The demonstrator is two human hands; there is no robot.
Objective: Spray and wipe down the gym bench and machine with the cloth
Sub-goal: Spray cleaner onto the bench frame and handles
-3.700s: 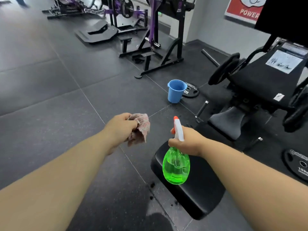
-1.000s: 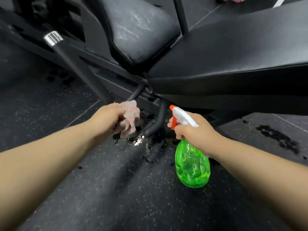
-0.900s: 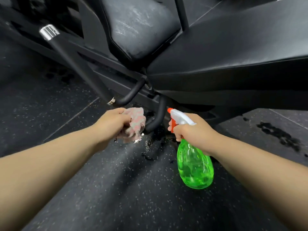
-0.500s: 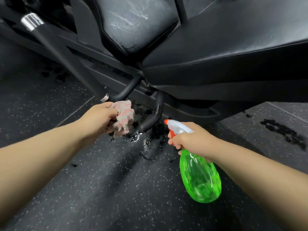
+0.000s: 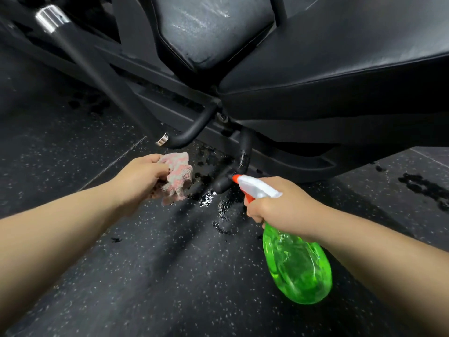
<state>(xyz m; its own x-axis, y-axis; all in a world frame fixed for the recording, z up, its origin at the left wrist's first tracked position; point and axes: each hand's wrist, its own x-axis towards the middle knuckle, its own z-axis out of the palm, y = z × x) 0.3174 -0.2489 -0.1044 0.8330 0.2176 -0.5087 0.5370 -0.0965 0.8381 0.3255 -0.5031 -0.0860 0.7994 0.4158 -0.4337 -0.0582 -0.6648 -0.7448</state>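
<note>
My left hand (image 5: 141,176) grips a crumpled pink and grey cloth (image 5: 177,177), held just above the floor, below a bent black frame tube (image 5: 194,130). My right hand (image 5: 281,205) grips the neck of a green spray bottle (image 5: 298,266); its white and orange nozzle (image 5: 252,187) points at a wet black handle tube (image 5: 233,171) under the machine. The black padded bench (image 5: 340,57) fills the upper right, with a smaller wet seat pad (image 5: 206,27) behind it.
A black bar with chrome caps (image 5: 102,76) slants from the upper left down to the bent tube. The speckled rubber floor (image 5: 158,276) carries wet patches beneath the frame (image 5: 209,198) and at the far right (image 5: 422,186).
Since 3.7 s ago I have come in low beside the machine. In the last second my right hand with the bottle dropped lower and my left hand with the cloth moved slightly away from the frame tube.
</note>
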